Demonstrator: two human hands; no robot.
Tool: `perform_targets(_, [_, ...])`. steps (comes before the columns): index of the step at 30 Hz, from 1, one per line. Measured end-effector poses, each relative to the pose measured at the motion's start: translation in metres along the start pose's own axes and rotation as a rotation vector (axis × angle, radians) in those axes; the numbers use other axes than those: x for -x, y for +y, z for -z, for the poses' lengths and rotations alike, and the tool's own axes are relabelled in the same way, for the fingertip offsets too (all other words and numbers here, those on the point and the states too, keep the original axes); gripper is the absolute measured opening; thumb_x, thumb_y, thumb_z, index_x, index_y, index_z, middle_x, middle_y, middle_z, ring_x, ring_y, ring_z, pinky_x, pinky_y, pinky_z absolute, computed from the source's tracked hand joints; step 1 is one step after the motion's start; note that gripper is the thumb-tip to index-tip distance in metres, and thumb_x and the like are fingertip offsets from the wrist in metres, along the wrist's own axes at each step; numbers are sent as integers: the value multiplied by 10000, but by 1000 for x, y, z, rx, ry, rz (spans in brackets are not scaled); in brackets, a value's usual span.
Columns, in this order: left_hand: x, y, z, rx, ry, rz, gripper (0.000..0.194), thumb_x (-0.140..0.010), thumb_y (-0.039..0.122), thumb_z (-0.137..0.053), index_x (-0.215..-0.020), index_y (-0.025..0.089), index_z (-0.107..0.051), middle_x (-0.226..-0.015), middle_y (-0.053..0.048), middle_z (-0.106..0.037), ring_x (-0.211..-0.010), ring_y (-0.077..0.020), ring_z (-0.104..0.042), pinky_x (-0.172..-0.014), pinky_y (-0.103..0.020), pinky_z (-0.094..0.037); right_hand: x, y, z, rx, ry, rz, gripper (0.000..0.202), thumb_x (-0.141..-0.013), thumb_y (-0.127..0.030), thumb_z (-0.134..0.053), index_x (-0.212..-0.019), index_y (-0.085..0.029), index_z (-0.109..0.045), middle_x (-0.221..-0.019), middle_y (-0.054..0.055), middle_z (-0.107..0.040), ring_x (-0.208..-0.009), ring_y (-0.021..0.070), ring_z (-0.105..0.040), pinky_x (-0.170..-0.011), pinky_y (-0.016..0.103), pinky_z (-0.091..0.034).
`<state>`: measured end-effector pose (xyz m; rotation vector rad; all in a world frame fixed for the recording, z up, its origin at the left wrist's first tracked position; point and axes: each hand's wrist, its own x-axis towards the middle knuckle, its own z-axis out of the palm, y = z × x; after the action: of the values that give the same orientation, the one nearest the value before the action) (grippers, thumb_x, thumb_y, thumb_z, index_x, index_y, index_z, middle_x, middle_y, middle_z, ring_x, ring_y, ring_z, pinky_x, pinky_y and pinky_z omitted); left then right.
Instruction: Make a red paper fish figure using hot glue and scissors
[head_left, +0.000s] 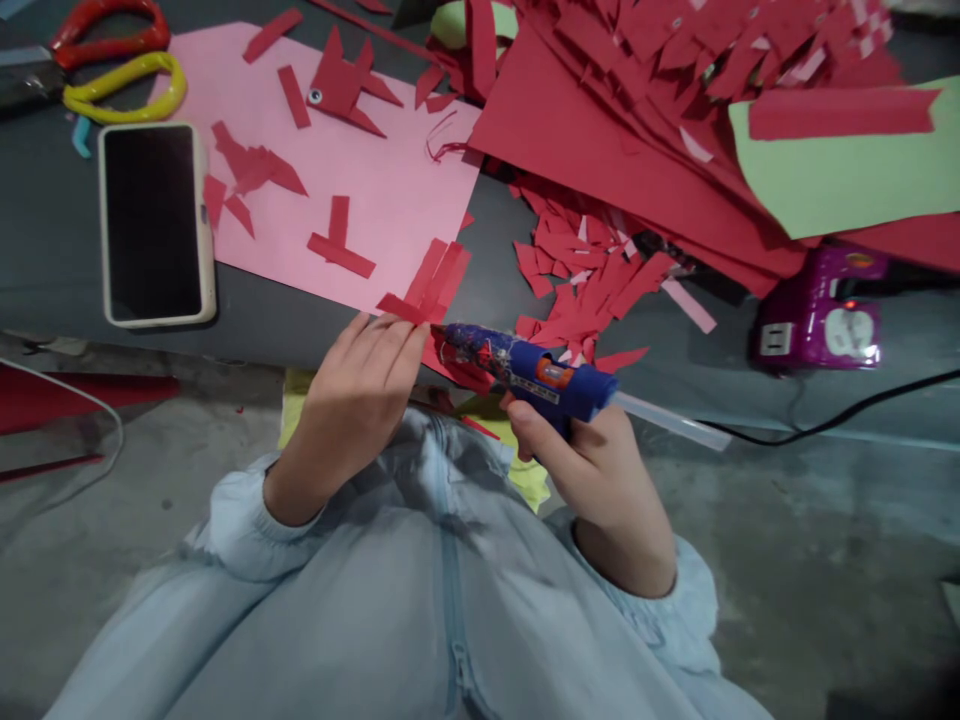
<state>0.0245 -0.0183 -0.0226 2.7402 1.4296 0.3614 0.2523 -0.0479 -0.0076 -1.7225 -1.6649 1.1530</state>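
My right hand is wrapped round the handle of a blue hot glue gun. A clear glue stick juts from the gun's back end. The gun's nozzle points left, close to the fingertips of my left hand. With its back turned up at the table's front edge, my left hand has its fingers together on a red paper strip; the fingertips are partly hidden. More red strips lie just beyond it. A red paper fish with a googly eye rests on a pink sheet.
A phone and scissors with red and yellow handles lie at the left. Red paper scraps and stacked red sheets spread behind the gun. At the right are a green sheet, a purple plug socket and a black cable.
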Motion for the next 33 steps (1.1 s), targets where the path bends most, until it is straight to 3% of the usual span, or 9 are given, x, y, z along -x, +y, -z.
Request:
perform_targets(17, [2, 2, -2, -11, 45, 3, 473, -942, 163, -397, -1359, 7, -558, -1342, -213, -656, -1281, -315, -615, -1145, -480, -472, -1, -11, 5, 176, -38, 5, 711, -925, -784, -347, -537, -215, -525, -471, 31, -522, -447, 139, -477, -496, 308, -317])
perform_targets(33, [1, 3, -2, -37, 46, 2, 462, -934, 137, -421, -1350, -6, -562, -1329, -213, -659, -1260, -315, -625, -1141, -480, -481, -2, -12, 4, 157, -32, -11, 640, -929, -734, -413, -566, -218, -516, -494, 24, -529, -478, 147, -499, -513, 306, -343])
